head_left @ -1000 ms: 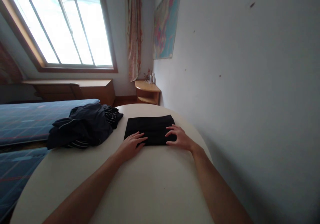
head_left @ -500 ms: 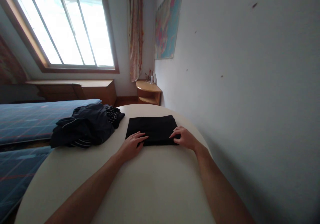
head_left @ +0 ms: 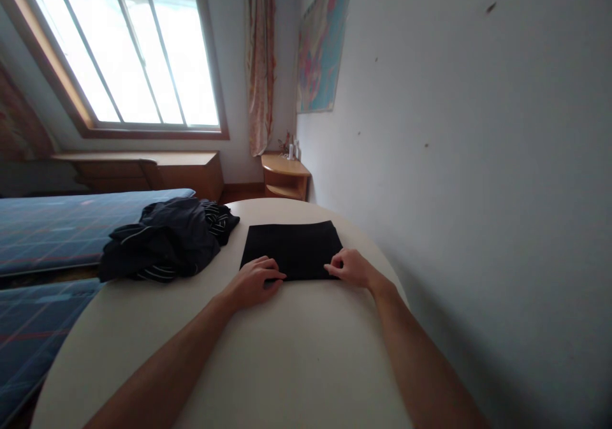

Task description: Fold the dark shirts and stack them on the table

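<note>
A folded black cloth (head_left: 292, 247) lies flat as a neat rectangle on the round white table (head_left: 296, 352). What kind of garment or fabric it is, I cannot tell. At its near left corner, my left hand (head_left: 255, 281) is closed on the front edge, fingers bent over the top and thumb along the edge. My right hand (head_left: 352, 268) pinches the near right corner with curled fingers. Part of each front corner is hidden under the hands.
A crumpled heap of dark clothes (head_left: 167, 241) with white stripes lies on the table's left side. Beyond are blue checked mattresses (head_left: 71, 231) and a small wooden corner shelf (head_left: 285, 165). A white wall (head_left: 478, 193) runs close along the right.
Both hands have drawn slightly toward me onto the cloth's front edge. The left fingers, stretched out before, are now bent, and the right fingers have curled in. The cloth has stayed nearly in place.
</note>
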{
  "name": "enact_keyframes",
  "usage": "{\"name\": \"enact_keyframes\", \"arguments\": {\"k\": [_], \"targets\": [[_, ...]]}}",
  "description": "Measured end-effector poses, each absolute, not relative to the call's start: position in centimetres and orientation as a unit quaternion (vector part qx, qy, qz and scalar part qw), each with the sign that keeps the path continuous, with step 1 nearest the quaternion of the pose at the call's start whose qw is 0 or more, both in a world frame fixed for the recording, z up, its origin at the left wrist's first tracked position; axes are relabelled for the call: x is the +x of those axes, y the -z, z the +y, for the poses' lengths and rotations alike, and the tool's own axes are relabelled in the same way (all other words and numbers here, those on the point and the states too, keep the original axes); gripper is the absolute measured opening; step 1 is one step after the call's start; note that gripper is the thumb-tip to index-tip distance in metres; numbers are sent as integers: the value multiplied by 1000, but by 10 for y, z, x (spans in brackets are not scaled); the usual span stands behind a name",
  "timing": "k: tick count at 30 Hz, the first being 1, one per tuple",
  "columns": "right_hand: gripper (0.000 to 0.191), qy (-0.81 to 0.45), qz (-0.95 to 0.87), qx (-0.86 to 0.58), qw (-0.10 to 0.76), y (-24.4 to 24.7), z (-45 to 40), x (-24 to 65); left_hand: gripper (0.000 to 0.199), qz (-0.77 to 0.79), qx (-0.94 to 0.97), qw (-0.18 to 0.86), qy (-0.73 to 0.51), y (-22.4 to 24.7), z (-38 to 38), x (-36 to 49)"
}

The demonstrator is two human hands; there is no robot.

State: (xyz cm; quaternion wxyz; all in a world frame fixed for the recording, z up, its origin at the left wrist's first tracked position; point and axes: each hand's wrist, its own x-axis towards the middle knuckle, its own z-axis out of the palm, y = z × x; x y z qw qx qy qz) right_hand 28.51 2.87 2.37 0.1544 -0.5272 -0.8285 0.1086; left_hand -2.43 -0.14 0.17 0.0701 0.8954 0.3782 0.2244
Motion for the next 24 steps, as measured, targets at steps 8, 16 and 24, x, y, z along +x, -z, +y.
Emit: {"name": "enact_keyframes", "arguments": {"k": [8, 16, 24], "targets": [[52, -5, -837, -496, 232, -1, 29, 236, 35, 479, 831, 56, -276, 8, 4, -11], [56, -56, -843, -518, 132, 11, 26, 229, 50, 496, 850, 17, -173, 19, 0, -10], [46, -25, -829, -532, 171, -13, 20, 228, 46, 502, 857, 41, -108, -7, -18, -1]]}}
